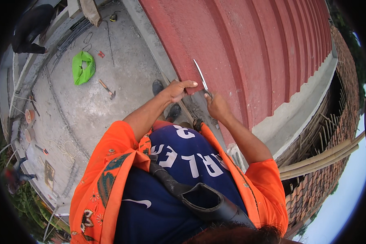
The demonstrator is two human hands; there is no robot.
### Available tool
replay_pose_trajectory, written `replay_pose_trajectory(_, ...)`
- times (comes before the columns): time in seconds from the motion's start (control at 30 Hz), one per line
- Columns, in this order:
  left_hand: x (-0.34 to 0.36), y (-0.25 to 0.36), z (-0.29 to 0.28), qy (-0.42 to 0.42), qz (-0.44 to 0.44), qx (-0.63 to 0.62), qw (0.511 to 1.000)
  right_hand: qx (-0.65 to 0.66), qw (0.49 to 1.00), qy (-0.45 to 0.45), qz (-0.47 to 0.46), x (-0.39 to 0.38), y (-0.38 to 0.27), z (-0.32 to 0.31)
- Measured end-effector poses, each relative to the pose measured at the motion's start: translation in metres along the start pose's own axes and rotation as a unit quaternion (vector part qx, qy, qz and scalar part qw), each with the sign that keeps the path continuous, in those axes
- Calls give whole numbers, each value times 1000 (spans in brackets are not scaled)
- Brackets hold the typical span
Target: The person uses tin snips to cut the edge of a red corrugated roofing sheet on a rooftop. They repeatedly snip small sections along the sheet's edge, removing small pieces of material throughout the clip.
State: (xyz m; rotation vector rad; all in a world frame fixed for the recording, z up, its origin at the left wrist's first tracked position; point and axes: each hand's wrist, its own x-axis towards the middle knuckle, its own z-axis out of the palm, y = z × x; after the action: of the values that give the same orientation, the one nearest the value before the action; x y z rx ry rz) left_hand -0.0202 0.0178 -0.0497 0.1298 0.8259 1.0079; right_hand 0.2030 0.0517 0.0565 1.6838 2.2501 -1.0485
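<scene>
From the left hand (179,90), open room lies at 10 o'clock over the concrete floor (128,61); a dark boot (157,87) blocks 9, a claw hammer (110,92) lying farther out. From the right hand (218,107), a silver-bladed cutter (200,75) bars 11; the red roof sheet (209,49) lies flat and free at 12, its raised rib (240,89) obstructing 2.

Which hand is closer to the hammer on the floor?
Left. The left hand, gripping the red sheet, is right of the hammer; the right hand, holding a bladed tool, is farther right.
</scene>
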Motion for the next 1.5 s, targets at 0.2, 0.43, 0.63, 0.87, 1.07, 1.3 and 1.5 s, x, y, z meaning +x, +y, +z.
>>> replay_pose_trajectory(0.2,-5,5,3,-16,-6,-4,1000,51,998,-42,-12,9,-3,-6)
replay_pose_trajectory(0.43,-4,3,4,-30,0,-14,999,33,998,-46,9,19,-8,-11)
replay_pose_trajectory(0.63,-4,6,3,-48,2,-10,999,29,999,-39,-12,9,-19,-15)
replay_pose_trajectory(0.87,-6,10,7,-48,-3,-5,999,16,1000,-15,10,16,-11,2)
replay_pose_trajectory(1.07,1,1,-1,-47,-5,0,999,34,998,-54,-1,25,2,-5)
replay_pose_trajectory(1.3,-3,5,2,-68,-1,-1,998,62,994,-79,40,28,-22,-28)
replay_pose_trajectory(1.5,1,1,-3,-67,3,-1,998,145,989,-6,4,4,-25,-23)
